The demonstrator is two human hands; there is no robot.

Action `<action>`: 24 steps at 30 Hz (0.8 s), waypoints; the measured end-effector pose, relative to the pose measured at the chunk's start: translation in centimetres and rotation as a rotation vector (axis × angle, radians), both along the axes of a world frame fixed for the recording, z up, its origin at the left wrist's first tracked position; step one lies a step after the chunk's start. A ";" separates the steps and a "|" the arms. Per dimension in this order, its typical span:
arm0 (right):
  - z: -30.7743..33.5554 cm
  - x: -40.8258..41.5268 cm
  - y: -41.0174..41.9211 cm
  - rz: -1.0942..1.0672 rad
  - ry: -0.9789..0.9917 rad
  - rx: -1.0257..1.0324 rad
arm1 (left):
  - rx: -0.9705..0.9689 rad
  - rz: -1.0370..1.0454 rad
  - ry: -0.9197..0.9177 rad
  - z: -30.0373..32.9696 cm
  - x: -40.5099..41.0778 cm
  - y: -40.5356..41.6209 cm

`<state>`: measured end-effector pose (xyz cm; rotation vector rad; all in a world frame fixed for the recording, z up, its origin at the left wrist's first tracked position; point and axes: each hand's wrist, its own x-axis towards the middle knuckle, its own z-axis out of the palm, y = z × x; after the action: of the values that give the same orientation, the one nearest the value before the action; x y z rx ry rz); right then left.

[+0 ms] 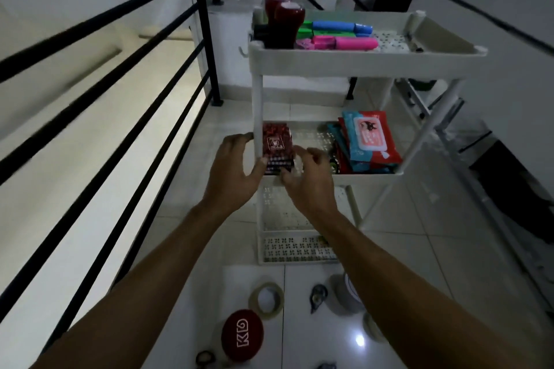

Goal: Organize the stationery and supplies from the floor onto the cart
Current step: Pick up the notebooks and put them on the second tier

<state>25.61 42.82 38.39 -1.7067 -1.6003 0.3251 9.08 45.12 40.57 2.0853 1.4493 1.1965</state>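
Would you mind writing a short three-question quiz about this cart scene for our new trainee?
1. True or false: the wet wipe packs lie on the cart's top shelf.
2. Multiple choice: what are the left hand and the right hand placing on the middle shelf? A) a tape roll B) a stack of red patterned packs C) a pink highlighter
3. Fill in: the red lid marked KD lies on the ____.

Key
1. False: they lie on the middle shelf, at its right side.
2. B: both hands hold the stack at the shelf's left end.
3. Floor, beside a tape roll.
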 end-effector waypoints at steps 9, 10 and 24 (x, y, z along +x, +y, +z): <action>-11.7 5.5 -10.2 0.071 -0.062 -0.044 | -0.178 0.053 0.177 -14.3 -1.0 -8.6; -13.5 6.2 -11.4 0.056 -0.042 -0.080 | -0.210 0.037 0.200 -16.0 -0.6 -9.7; -39.4 13.6 -31.1 0.012 -0.021 -0.687 | -0.691 -0.402 0.385 -42.2 9.6 -25.0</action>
<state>39.26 11.69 -0.99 -2.1991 -1.6165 0.9496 18.67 20.09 -1.60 1.9985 1.2466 0.1032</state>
